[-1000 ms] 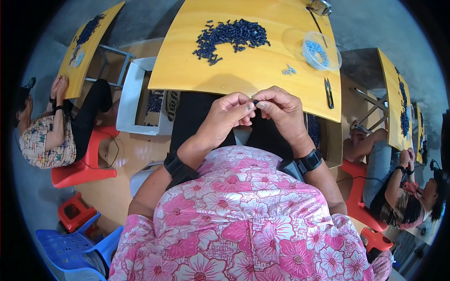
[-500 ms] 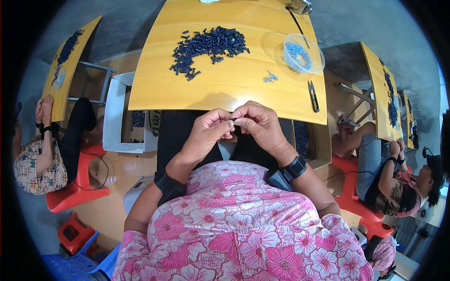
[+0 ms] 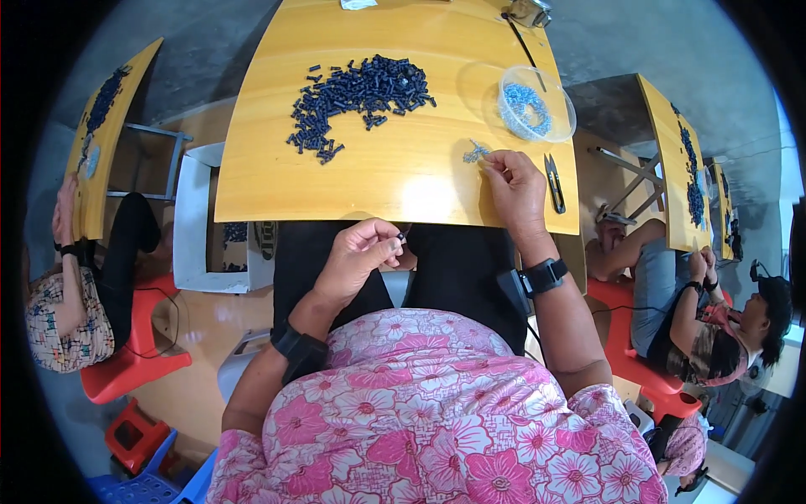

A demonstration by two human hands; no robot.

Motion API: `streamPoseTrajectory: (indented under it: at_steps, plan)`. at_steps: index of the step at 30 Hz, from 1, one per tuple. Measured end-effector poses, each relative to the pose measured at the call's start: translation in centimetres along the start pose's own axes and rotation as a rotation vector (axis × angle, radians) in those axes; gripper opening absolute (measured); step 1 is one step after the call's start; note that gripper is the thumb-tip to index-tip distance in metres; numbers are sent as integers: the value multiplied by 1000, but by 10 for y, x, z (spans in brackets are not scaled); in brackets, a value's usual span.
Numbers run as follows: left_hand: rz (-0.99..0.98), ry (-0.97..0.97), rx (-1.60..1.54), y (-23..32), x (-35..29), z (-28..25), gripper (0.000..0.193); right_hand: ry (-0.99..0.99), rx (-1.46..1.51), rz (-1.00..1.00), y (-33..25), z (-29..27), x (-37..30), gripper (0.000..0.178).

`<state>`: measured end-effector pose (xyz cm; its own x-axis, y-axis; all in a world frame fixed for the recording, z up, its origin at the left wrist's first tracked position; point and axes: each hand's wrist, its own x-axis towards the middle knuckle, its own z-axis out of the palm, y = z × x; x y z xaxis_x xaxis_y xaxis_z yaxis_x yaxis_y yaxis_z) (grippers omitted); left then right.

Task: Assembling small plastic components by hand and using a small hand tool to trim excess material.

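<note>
Just in front of the table's near edge, my left hand (image 3: 359, 259) pinches a small black tubular piece (image 3: 401, 238) between thumb and forefinger. My right hand (image 3: 515, 191) reaches over the tabletop, its thumb and fingers pressed together beside a little heap of thin silvery pieces (image 3: 473, 151). Whether a piece is between those fingertips is too small to make out. Left of centre on the table spreads a large pile of short black tubes (image 3: 361, 92). A clear round bowl (image 3: 567, 107) holding bluish-silver small parts stands beyond my right hand.
Black thread snips (image 3: 555, 185) lie on the yellow table (image 3: 336, 193) by its right edge. A dark stick (image 3: 524, 49) and a metal container (image 3: 531, 13) are farther back. An open white box (image 3: 195, 227) sits below left. Other people work at tables on both sides.
My hands have parted. The right one has moved forward and right to the silvery heap, while the left stays near my lap with the black piece. The whole view has shifted slightly.
</note>
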<state>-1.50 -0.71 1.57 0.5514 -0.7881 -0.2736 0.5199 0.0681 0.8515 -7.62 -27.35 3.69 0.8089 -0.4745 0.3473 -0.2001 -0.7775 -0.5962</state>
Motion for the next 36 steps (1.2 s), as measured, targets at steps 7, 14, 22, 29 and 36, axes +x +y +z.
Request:
streamPoseTrajectory:
  at_steps: [7,14,22,29,36]
  plan:
    - [2,-6,10,-4,3,-3,9,-61,-47,30,-2,-2,6,8]
    - [-1,-7,3,-5,4,-4,9,-103,109,102,0,-9,3,8]
    - [-15,-20,-33,-9,2,-7,9,-93,122,140,3,-1,5,12]
    - [-2,-31,-19,-6,2,-5,8,-152,115,94,0,-7,6,12]
    - [-5,-18,-5,-7,2,-6,8,-197,139,82,-2,-7,5,12]
